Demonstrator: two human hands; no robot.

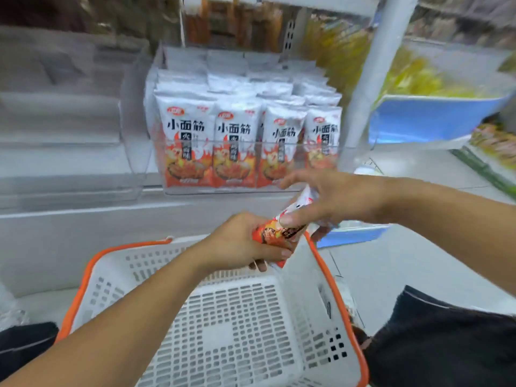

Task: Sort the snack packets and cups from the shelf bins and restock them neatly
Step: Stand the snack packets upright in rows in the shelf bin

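Note:
A clear shelf bin [354,146] holds several rows of upright white and orange snack packets [236,143]. In front of it, above the far rim of a white basket, my left hand [240,244] grips the orange lower end of a small bunch of the same packets [282,231]. My right hand [335,199] pinches the white upper end of one of these packets between thumb and fingers, its forefinger stretched towards the bin. How many packets the hands hold is hidden.
The white perforated basket with an orange rim [81,277] sits below my arms. An empty clear bin [61,163] stands left of the packet bin. A white shelf post [371,79] rises at right, with a blue tray [435,118] and yellow packets [410,74] behind it.

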